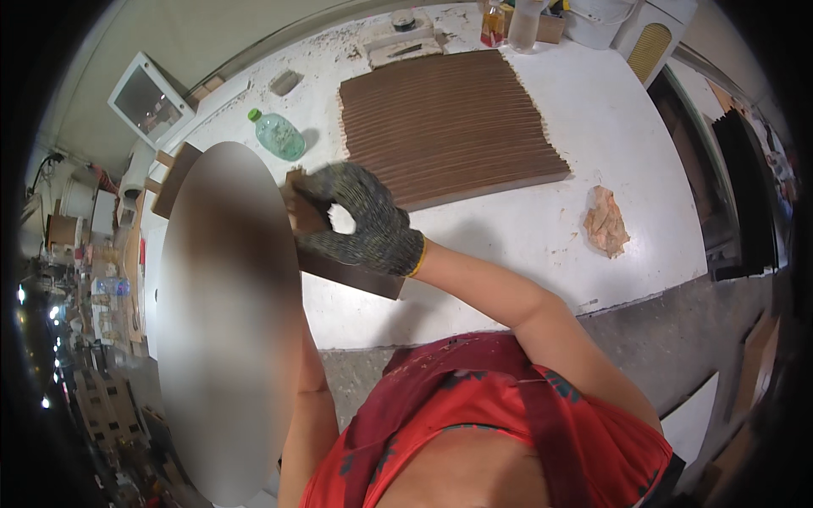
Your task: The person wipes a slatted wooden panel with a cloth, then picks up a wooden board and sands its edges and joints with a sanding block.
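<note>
My right hand (364, 216), in a dark grey knit glove with a yellow cuff, is closed on a small brown block (303, 207), fingers on its far side and thumb nearer me. Beneath that hand a brown wooden bar (364, 278) reaches out toward the table's front edge. My left forearm (312, 402) rises from the lower edge; a large blurred patch covers my left hand and whatever it touches. Beyond my right hand, many thin brown wooden strips (440, 127) lie side by side on the white table (508, 245).
A green-capped bottle (279, 135) lies on its side to the left, near a small grey block (285, 82). A crumpled tan piece (605, 222) is at the right. Bottles (525, 25) and a white bucket (597, 21) stand at the back. A framed panel (151, 100) leans far left.
</note>
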A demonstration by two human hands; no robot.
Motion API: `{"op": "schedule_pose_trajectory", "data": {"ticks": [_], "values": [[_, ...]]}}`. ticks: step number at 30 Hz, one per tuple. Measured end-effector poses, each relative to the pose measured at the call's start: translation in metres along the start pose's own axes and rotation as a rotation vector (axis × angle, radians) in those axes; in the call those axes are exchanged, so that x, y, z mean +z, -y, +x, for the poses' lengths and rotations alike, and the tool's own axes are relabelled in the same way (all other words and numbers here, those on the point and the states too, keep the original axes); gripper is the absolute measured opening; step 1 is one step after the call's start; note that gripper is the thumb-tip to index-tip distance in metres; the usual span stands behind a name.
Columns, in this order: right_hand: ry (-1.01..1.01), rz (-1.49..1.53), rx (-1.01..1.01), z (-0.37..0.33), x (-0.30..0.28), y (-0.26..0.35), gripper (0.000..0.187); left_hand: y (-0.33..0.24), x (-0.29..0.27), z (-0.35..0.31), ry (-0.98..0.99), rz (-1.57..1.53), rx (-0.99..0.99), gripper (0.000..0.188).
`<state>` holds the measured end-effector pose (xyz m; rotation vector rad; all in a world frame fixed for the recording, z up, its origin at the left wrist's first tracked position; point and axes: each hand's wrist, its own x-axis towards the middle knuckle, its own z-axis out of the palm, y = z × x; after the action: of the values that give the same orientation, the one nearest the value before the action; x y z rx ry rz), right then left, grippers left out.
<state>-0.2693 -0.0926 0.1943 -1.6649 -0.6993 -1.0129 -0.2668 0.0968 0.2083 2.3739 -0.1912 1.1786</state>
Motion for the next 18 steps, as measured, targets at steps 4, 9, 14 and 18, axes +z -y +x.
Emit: {"op": "schedule_pose_trajectory", "data": {"ticks": [4,9,14,18], "values": [[0.076,0.155,0.133,-0.087,0.008,-0.020,0.049,0.019,0.004,0.021,-0.046,0.037,0.228,0.049],[0.497,-0.052,0.438,-0.170,-0.018,-0.031,0.033,0.040,0.009,0.027,0.027,-1.592,-0.430,0.050],[0.787,-0.138,0.376,-0.196,-0.047,-0.033,0.037,0.053,0.015,0.022,0.000,-1.257,-0.365,0.047],[1.069,-0.249,0.245,-0.185,-0.065,-0.033,0.035,0.068,0.018,0.019,0.082,-1.525,-0.322,0.044]]}}
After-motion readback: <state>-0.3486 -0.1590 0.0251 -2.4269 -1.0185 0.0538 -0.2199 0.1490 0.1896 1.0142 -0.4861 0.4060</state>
